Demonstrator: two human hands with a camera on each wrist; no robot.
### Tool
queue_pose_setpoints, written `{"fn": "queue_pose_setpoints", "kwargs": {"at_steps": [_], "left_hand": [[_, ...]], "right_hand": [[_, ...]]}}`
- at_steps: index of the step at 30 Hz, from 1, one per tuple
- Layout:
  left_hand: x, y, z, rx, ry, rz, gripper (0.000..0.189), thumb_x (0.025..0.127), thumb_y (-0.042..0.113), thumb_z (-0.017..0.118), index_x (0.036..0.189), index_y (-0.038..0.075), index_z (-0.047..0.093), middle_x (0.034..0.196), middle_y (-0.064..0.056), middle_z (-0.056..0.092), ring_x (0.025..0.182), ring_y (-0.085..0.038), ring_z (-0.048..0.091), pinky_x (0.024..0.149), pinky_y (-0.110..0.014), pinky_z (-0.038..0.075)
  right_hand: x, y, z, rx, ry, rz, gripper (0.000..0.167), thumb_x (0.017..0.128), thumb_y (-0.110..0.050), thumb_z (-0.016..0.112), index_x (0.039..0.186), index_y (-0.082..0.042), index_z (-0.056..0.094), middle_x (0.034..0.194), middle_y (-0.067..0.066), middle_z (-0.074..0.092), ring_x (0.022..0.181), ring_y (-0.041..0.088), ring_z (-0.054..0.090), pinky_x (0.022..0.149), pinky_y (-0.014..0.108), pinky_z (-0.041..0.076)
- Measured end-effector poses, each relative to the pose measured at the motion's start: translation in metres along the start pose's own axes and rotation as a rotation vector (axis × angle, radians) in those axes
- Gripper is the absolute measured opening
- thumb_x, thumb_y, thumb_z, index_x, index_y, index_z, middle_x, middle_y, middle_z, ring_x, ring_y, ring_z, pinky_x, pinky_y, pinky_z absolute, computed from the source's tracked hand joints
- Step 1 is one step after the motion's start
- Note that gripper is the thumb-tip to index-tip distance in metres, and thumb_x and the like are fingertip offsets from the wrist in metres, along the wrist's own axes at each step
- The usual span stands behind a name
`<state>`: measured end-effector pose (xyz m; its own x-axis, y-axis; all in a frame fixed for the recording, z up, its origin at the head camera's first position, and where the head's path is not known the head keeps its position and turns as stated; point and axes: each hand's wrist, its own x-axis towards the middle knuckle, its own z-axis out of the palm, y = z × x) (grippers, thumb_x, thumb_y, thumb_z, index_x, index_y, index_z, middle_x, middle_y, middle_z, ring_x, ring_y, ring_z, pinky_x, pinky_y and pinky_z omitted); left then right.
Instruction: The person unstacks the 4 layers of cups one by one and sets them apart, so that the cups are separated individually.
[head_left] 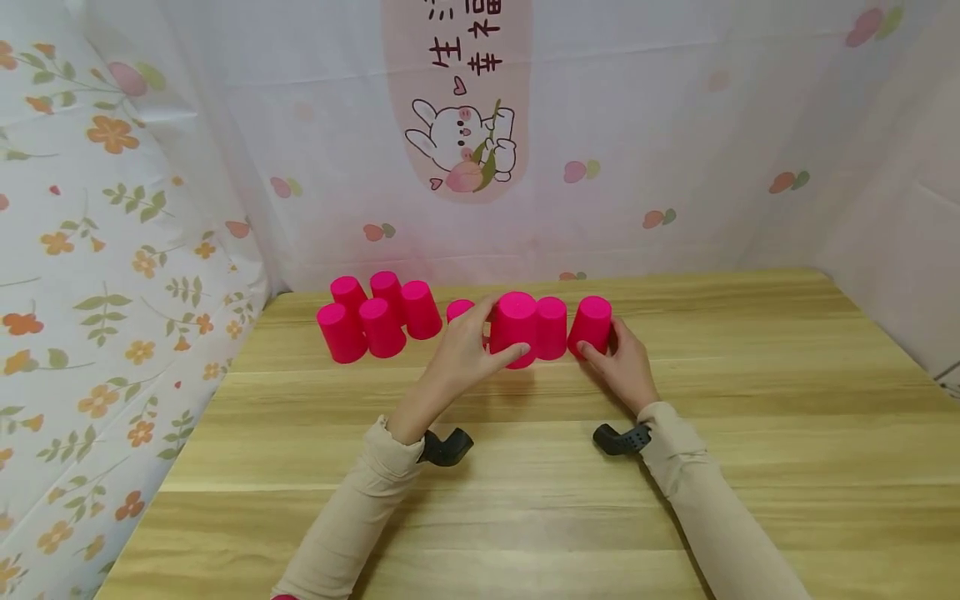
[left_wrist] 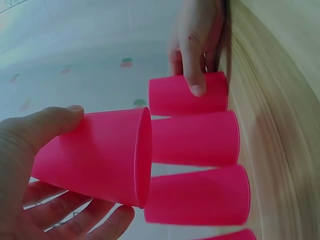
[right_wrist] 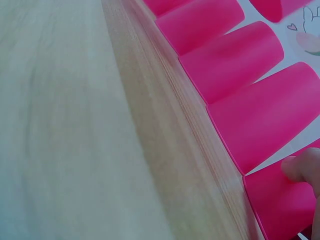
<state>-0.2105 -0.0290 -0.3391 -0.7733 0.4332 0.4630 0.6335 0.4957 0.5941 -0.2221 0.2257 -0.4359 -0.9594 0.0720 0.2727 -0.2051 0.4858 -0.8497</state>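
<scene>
My left hand (head_left: pixel 468 354) grips an upside-down pink cup (head_left: pixel 513 321), thumb on the near side and fingers round the far side. In the left wrist view this cup (left_wrist: pixel 95 152) hangs raised off the table, in front of a row of standing cups. At the row's right end my right hand (head_left: pixel 628 371) holds another upside-down pink cup (head_left: pixel 594 315), its rim down at the tabletop. The right wrist view shows the thumb (right_wrist: pixel 300 167) on that cup's side. Between the hands stands a pink cup (head_left: pixel 552 329); left of them, one cup (head_left: pixel 459 308) is mostly hidden by my left hand.
Several more upside-down pink cups (head_left: pixel 382 329) stand grouped at the left rear of the wooden table (head_left: pixel 525 517). A printed cloth (head_left: pixel 637 125) hangs right behind the table's back edge, and a flowered cloth (head_left: pixel 112 292) hangs along the left side.
</scene>
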Motion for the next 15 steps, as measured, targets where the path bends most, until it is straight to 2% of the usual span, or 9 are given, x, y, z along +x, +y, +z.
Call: {"fn": "queue_pose_setpoints", "kwargs": {"at_steps": [6,12,15], "left_hand": [[-0.016,-0.007,-0.014,0.006,0.010,-0.009,0.064,0.075,0.024,0.078,0.126,0.000,0.048,0.108,-0.006,0.061,0.092,-0.016,0.058,0.075,-0.030,0.052],[-0.032,-0.021,-0.024,0.006,0.014,0.012,0.057,0.074,0.019,0.079,0.120,0.001,0.050,0.101,-0.005,0.062,0.085,-0.016,0.060,0.071,-0.032,0.054],[-0.036,-0.025,-0.028,0.015,0.011,0.015,0.055,0.075,0.019,0.079,0.119,0.002,0.051,0.103,-0.004,0.062,0.090,-0.015,0.061,0.072,-0.028,0.054]], "right_hand": [[-0.001,0.000,0.000,-0.009,-0.001,-0.002,0.051,0.086,-0.017,0.066,0.126,0.004,0.042,0.118,0.022,0.053,0.109,0.035,0.052,0.092,0.046,0.043],[-0.002,-0.002,0.001,-0.023,-0.006,0.000,0.051,0.087,-0.018,0.065,0.127,0.005,0.042,0.118,0.023,0.053,0.109,0.036,0.052,0.093,0.046,0.042],[-0.001,-0.004,0.001,-0.023,-0.009,0.007,0.052,0.087,-0.017,0.065,0.127,0.005,0.041,0.119,0.023,0.052,0.110,0.036,0.051,0.094,0.046,0.042]]}}
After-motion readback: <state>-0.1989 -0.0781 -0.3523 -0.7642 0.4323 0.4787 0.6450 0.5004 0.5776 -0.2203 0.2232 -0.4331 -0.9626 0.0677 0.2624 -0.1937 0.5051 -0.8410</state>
